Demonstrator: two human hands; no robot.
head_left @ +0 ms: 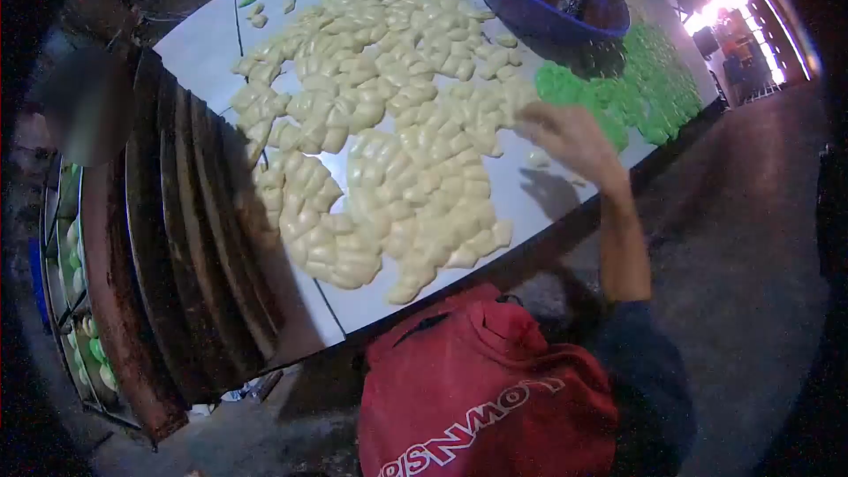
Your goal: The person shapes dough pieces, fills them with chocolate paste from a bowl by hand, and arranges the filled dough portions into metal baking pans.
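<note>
My right hand (570,141) hovers over the near edge of the white table, its fingers loosely bent with nothing visible in them. Its shadow falls on the tabletop (539,203) below. To its left spreads a broad layer of small, glossy, pale yellow dough pieces (415,168), many of them pressed against each other. Green dough pieces (583,93) lie just beyond the hand and run along the table's right end. My left hand is out of view.
A blue basin (552,22) with brownish contents stands at the far right. Dark, worn trays (190,238) are stacked at the left. Beyond them, a rack (84,336) bears green and white pieces. A blurred person (88,106) is at the left. Dark floor (733,300) lies right.
</note>
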